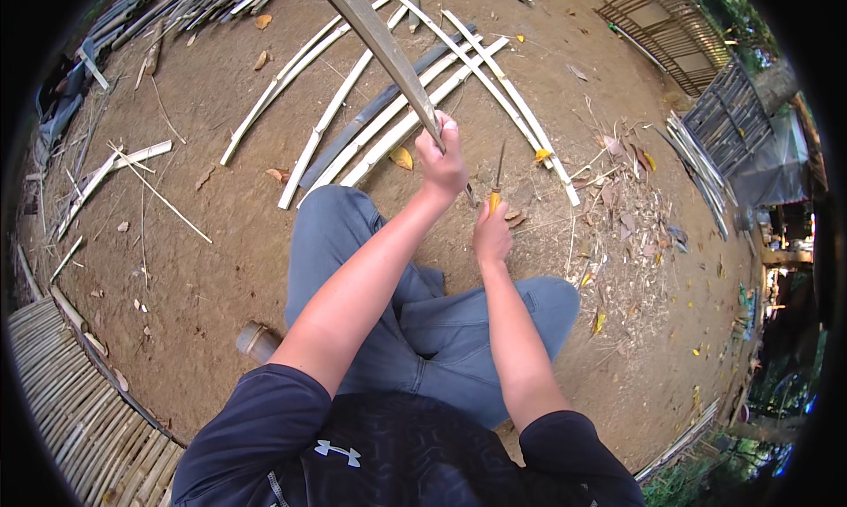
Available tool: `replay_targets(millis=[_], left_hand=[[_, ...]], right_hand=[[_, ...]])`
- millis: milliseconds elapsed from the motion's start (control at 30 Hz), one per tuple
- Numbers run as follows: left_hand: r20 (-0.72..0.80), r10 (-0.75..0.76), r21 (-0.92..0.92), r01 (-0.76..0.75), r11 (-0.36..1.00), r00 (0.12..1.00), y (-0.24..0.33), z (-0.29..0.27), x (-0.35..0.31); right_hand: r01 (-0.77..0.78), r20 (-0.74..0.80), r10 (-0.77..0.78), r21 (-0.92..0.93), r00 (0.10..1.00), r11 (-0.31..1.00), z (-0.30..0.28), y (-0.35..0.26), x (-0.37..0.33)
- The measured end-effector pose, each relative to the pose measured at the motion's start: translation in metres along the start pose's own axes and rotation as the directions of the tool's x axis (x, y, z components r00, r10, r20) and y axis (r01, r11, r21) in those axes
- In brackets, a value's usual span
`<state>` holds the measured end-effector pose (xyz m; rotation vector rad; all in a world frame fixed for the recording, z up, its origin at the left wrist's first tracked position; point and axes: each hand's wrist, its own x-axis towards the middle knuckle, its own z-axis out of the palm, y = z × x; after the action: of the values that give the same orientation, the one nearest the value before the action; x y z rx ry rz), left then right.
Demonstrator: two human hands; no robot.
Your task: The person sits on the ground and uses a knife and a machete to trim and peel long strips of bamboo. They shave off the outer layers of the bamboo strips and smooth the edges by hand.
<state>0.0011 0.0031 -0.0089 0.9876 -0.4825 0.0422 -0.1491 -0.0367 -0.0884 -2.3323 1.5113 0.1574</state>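
Note:
My left hand (pixel 443 161) is closed round the lower part of a long grey-brown bamboo slat (pixel 375 44), which slants up and away past the top of the view. A small dark tip shows just below that fist, perhaps the slat's lower end. To the right, my right hand (pixel 492 235) grips a knife by its yellow handle (pixel 494 202), the narrow blade pointing up and away. Blade and slat are apart. Both hands are above my crossed legs (pixel 344 242). Beyond them, pale split bamboo strips (pixel 388 136) lie on the dirt, with a dark strip among them.
Bamboo sticks are piled at the far left (pixel 168 17). A slatted bamboo platform (pixel 88 410) stands at the near left, a short cylinder (pixel 257 341) by my left knee. Shavings and dry leaves (pixel 626 233) litter the right. Woven bamboo panels (pixel 666 30) stand at the far right.

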Motion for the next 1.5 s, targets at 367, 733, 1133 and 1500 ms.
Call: replay_targets(millis=[367, 733, 1133, 1500], left_hand=[[-0.017, -0.029, -0.017, 0.028, 0.999, 0.999, 0.001, -0.005, 0.004], [-0.015, -0.036, -0.031, 0.036, 0.999, 0.999, 0.0, -0.004, 0.009], [-0.014, -0.059, -0.026, 0.058, 0.998, 0.998, 0.005, -0.002, 0.007], [-0.003, -0.124, -0.11, 0.123, 0.986, 0.992, 0.013, 0.005, 0.007]], right_hand=[[-0.043, 0.001, 0.043, 0.038, 0.999, 0.998, -0.01, 0.012, 0.014], [-0.028, 0.061, 0.03, -0.037, 0.998, 0.999, -0.01, 0.006, 0.008], [-0.046, 0.121, 0.052, -0.053, 0.991, 0.998, -0.008, 0.011, 0.021], [0.003, 0.373, 0.095, -0.254, 0.923, 0.967, 0.01, 0.056, 0.047]])
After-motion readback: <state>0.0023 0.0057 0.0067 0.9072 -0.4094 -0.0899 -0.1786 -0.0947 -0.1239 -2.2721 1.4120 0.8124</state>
